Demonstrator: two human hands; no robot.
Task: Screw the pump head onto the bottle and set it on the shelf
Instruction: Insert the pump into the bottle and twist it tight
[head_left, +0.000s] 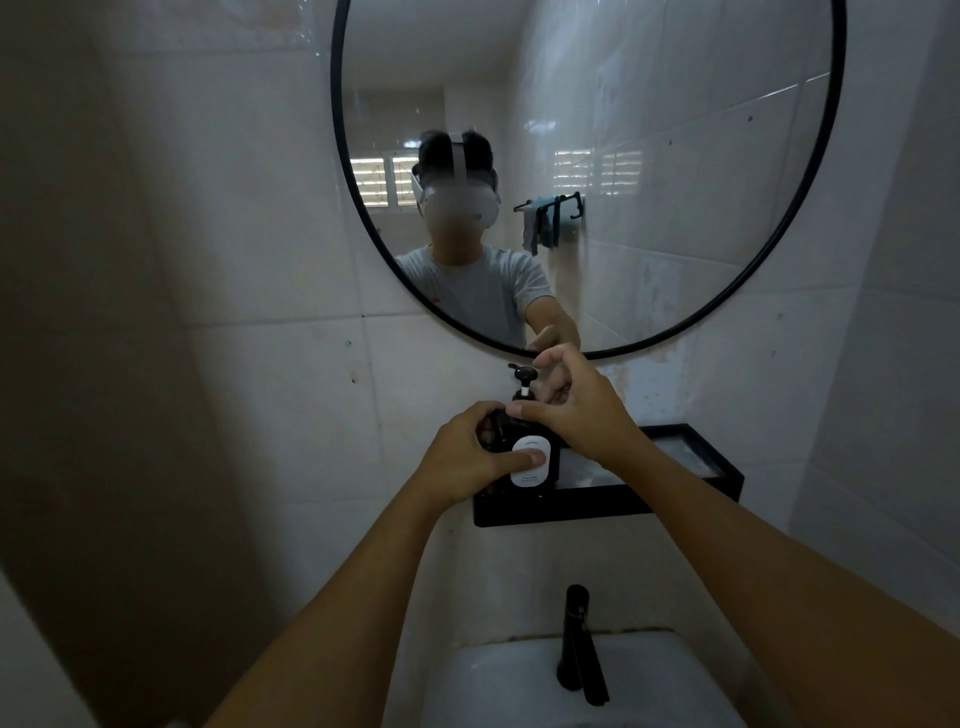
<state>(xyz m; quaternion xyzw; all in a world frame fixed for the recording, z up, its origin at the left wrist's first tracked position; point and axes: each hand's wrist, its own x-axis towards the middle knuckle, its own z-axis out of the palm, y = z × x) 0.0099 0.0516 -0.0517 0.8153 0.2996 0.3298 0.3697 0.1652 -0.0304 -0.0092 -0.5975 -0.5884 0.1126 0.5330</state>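
Both hands are on the bottle (527, 457), which stands upright at the left end of the black shelf (675, 491) under the round mirror (587, 176). My left hand (470, 457) is clamped around the dark body, thumb pressed across the white label, holding it steady. My right hand (576, 405) comes in from the right with thumb and forefinger pinched at the collar just below the pump head (522, 375), the other fingers spread loose behind it. The pump head sits on the neck and its nozzle points left; I cannot tell whether the thread is fully tight.

I judge the task close to done: the bottle is already on the shelf and only the last tightening, or letting go, remains.

The risks come from the place itself. The bottle stands near the shelf's left edge, so a hard twist with a slack left hand could turn or tip it off, down toward the sink (587, 680) and black tap (579, 644) below. A crooked start on the thread would leave the pump leaning and leaking. Pulling my hands away carelessly could catch the nozzle.
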